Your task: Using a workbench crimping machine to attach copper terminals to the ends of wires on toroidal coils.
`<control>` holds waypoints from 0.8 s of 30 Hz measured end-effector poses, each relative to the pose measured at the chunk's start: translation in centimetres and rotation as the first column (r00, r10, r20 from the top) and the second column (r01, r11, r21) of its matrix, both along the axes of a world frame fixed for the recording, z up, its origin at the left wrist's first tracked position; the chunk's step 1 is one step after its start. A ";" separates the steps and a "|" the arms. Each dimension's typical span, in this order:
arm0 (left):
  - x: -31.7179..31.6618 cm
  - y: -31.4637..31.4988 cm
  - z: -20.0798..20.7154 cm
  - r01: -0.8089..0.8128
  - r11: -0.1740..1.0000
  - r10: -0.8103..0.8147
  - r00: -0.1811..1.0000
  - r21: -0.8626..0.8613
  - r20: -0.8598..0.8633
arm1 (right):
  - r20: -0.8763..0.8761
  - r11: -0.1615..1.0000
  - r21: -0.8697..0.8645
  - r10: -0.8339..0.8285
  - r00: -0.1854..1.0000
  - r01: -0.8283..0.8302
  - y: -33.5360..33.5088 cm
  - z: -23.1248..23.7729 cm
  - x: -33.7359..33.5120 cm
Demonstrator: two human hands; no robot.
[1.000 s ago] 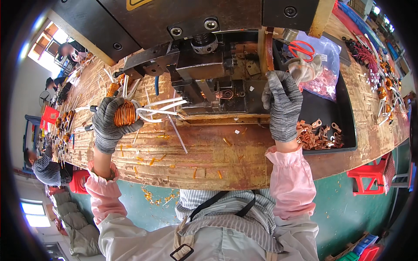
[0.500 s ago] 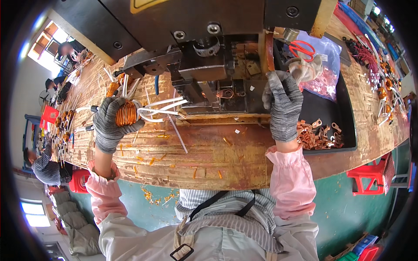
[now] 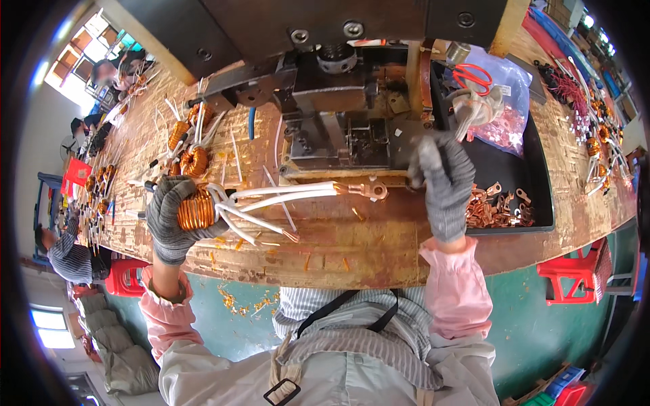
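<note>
My left hand (image 3: 175, 220), in a grey knit glove, is closed round a copper-wound coil (image 3: 195, 210) above the near side of the bench. Several white leads (image 3: 284, 194) run rightward from it. Two of them end in a copper terminal lug (image 3: 374, 191), which is out in front of the black press (image 3: 338, 128). Another lead ends in bare copper strands (image 3: 291, 237). My right hand (image 3: 443, 183), gloved alike, hovers at the press's right front corner. Its fingers are bent, the thumb stands apart, and nothing shows between them; they are slightly blurred.
A black tray (image 3: 545, 169) at the right holds loose copper lugs (image 3: 497, 208), a plastic bag (image 3: 514, 122) and red-handled scissors (image 3: 472, 80). More coils (image 3: 193, 161) with white leads lie behind my left hand. Orange scraps litter the wooden bench (image 3: 325, 260). Other people sit at the far left.
My left hand has drawn the coil toward me, and its leads have come out of the press with the lug on them. My right hand has dropped slightly from the press's side, fingers now bent.
</note>
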State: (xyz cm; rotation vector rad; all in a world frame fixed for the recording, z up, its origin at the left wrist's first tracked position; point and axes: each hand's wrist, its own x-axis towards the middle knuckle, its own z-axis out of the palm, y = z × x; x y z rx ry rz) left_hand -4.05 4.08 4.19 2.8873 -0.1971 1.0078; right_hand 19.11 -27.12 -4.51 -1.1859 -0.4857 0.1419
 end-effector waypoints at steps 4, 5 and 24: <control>0.0 -1.0 -1.8 0.104 0.994 -0.105 0.994 -0.019 -0.027 | 0.200 0.828 -0.499 0.396 0.896 -0.255 -2.0 0.0 -3.6; 0.5 -1.6 -2.2 0.125 0.992 -0.125 0.991 -0.011 -0.047 | 0.179 0.804 -0.496 0.465 0.867 -0.329 -2.4 -0.3 -4.5; 2.5 -3.5 -9.3 0.254 0.959 -0.275 0.939 -0.125 -0.204 | 0.312 0.649 -0.756 0.470 0.825 -0.084 -6.5 -5.8 -17.9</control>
